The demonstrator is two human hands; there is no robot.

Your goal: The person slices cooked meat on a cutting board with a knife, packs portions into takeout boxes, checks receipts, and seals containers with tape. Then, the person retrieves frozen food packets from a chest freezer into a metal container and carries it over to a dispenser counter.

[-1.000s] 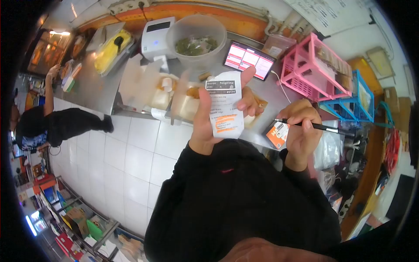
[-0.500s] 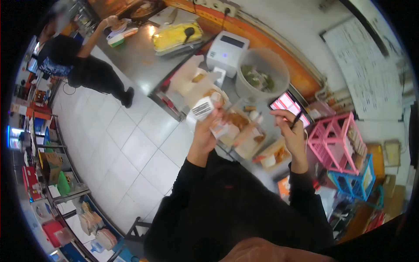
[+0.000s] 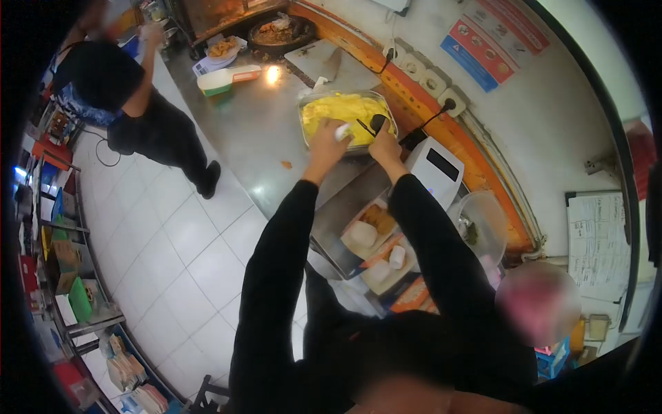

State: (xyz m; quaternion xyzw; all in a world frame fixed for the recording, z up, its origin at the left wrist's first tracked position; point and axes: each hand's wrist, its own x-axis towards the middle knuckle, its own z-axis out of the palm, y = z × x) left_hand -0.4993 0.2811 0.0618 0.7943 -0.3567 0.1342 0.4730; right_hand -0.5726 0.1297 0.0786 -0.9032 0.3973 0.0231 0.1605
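A clear rectangular tray (image 3: 339,105) of soft yellow food stands on the steel counter, and both my hands are at its near edge. My left hand (image 3: 327,146) is closed around a small white thing (image 3: 342,131), too blurred to name. At the tray's near right corner, my right hand (image 3: 386,146) is closed with a thin black pen (image 3: 365,128) sticking out of it. The rounded black end of a spoon (image 3: 378,122) rests over the food, right by my right fingers. Whether those fingers also grip the spoon is hidden.
Food boxes (image 3: 371,228) lie below my forearms, beside a white label printer (image 3: 436,169) and a clear tub (image 3: 483,224). Farther along the steel counter (image 3: 255,131) are a green-and-white scoop (image 3: 221,79) and a stone mortar (image 3: 281,31). A co-worker (image 3: 103,83) stands left.
My hands have moved from the food boxes to the yellow food tray. The white labelled packet is no longer recognisable in my left hand. My view has swung left along the counter.
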